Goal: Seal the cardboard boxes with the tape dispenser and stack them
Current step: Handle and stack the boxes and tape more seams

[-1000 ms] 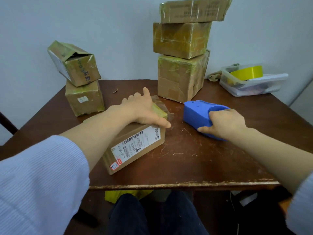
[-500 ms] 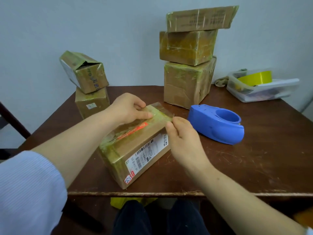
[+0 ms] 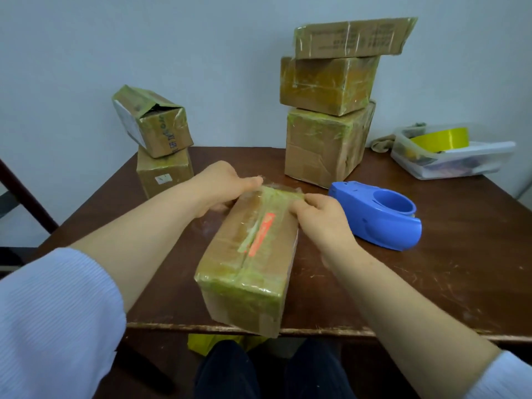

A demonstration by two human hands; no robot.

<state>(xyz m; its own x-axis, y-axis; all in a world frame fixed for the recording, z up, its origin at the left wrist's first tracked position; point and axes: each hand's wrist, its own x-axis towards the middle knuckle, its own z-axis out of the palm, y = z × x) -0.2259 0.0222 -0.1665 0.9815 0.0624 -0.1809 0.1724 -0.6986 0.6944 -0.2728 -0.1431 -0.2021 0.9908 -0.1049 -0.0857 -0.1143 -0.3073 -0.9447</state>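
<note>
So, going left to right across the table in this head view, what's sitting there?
Two-box pile → box being handled → tall stack of three boxes → blue tape dispenser → clear tub holding a yellow tape roll.

You are pressing glossy, crinkled clear tape [image 3: 280,194] onto a matt brown cardboard box [image 3: 253,263] already shining with yellowish film. The table [image 3: 449,272] is showing dark wood, scuffed and scratched, its varnish worn at the front edge. The dispenser [image 3: 377,214] is looking like smooth blue plastic; the tub [image 3: 454,159] like clear plastic.
</note>
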